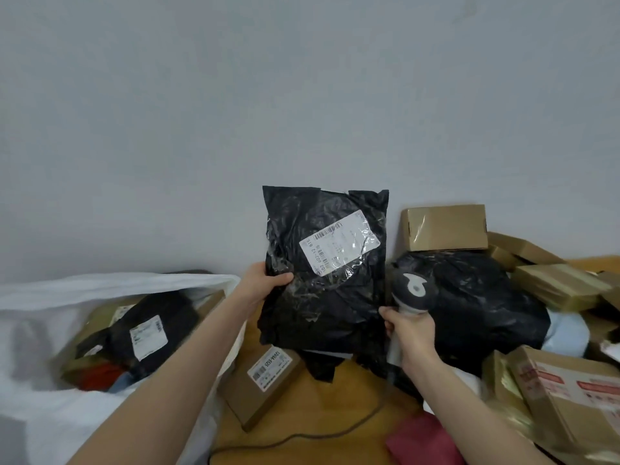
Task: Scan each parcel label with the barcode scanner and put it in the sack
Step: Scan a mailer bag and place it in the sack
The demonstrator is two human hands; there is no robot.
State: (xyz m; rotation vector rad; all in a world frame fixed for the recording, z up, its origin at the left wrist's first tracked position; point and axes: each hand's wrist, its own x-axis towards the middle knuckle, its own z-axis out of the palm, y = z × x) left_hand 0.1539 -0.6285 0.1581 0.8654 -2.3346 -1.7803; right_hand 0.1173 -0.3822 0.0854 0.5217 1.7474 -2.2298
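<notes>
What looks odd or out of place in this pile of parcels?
Nothing looks spilled. The white label on the black parcel held up by the left hand sits crooked, under wrinkled shiny tape. The right hand grips the scanner beside it.

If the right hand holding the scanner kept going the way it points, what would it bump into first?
Most likely the black parcel the left hand holds up, just up-left of the right hand and scanner; depth is unclear.
</notes>
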